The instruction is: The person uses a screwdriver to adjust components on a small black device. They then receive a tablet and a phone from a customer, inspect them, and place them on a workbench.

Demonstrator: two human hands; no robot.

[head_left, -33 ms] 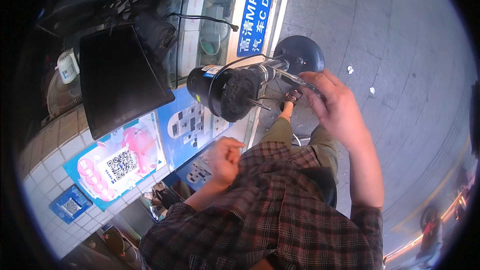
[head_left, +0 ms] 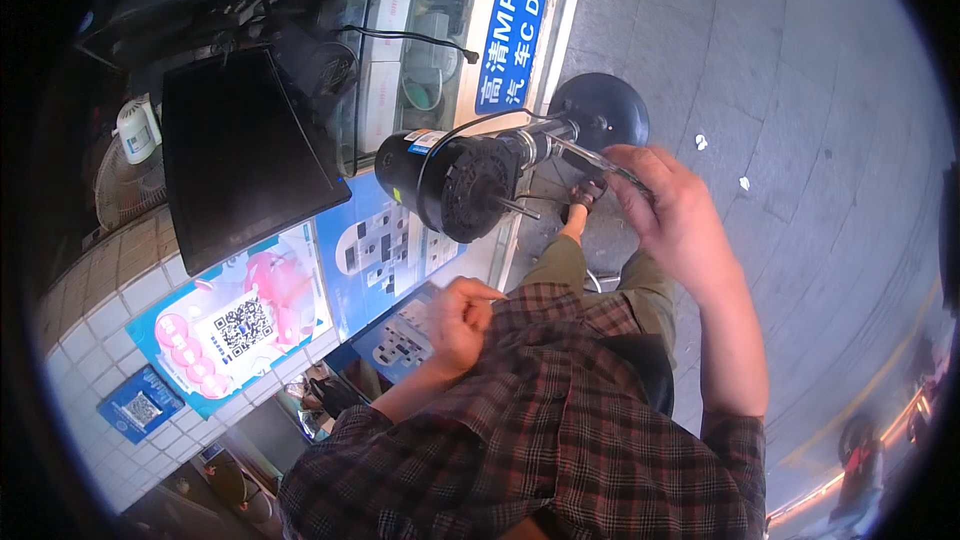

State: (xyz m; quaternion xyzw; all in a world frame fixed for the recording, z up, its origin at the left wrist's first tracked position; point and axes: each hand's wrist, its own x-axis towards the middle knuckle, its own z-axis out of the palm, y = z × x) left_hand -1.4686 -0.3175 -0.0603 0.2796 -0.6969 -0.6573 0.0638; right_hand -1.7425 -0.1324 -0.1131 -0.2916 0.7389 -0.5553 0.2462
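Note:
A black fan motor housing [head_left: 445, 188], with a bare metal shaft and no blades or grille on it, lies sideways in front of me. Its metal neck [head_left: 535, 147] runs to a round black base [head_left: 600, 120] at the far right. In my right hand [head_left: 665, 202] is a slim tool that looks like a screwdriver [head_left: 600, 159]; its metal end reaches the neck. My left hand [head_left: 464, 325] hovers near my shirt, below the motor and apart from it. Its fingers are curled together; whatever is between them, if anything, is hidden.
To the left, a dark flat screen [head_left: 245, 160] and a small white fan [head_left: 137, 130] stand by a tiled counter [head_left: 110, 320]. A black cable [head_left: 410, 35] hangs over the glass case. Grey paving [head_left: 800, 140] spreads to the right, with scraps of white litter.
My left hand has shifted slightly to the right and looks less blurred. The right hand and the screwdriver have barely moved, and the fan motor lies as before.

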